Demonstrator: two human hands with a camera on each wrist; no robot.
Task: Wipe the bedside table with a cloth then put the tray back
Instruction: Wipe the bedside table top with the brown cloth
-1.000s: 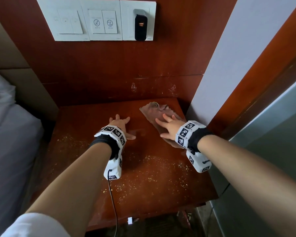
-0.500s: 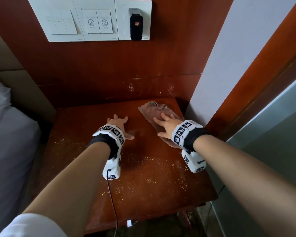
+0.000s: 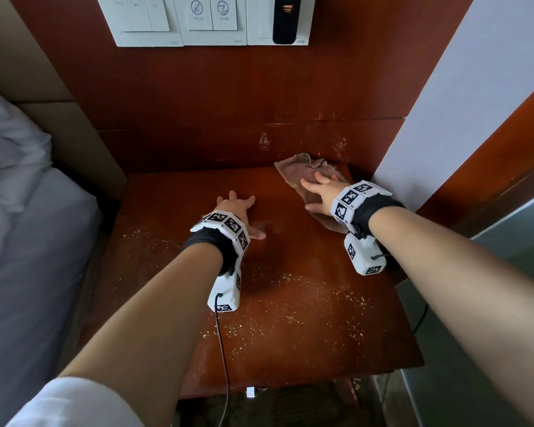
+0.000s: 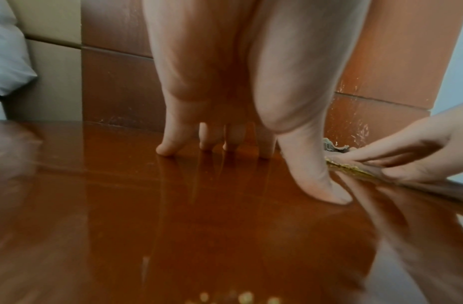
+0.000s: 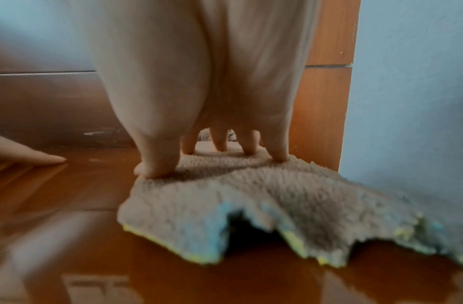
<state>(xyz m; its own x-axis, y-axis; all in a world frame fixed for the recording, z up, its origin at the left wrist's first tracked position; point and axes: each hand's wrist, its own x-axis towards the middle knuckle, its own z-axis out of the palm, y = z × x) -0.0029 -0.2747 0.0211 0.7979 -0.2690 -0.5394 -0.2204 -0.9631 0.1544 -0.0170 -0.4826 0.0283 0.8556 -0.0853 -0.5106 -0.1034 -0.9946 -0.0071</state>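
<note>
While flat, right hand (image 3: 319, 195) presses cloth (image 3: 302, 174)

White marker-tagged wristbands (image 3: 225, 224), black straps, white sleeve (image 3: 74, 402).

Hotel bedrm: bed (image 3: 28, 211) w/ white linen, bedside table (image 3: 290, 303), wall switch panel (image 3: 198, 23).

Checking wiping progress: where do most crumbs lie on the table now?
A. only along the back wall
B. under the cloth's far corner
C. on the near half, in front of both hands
C: the crumbs speckle the near half of the table, nearer than the cloth under the right hand.
</note>
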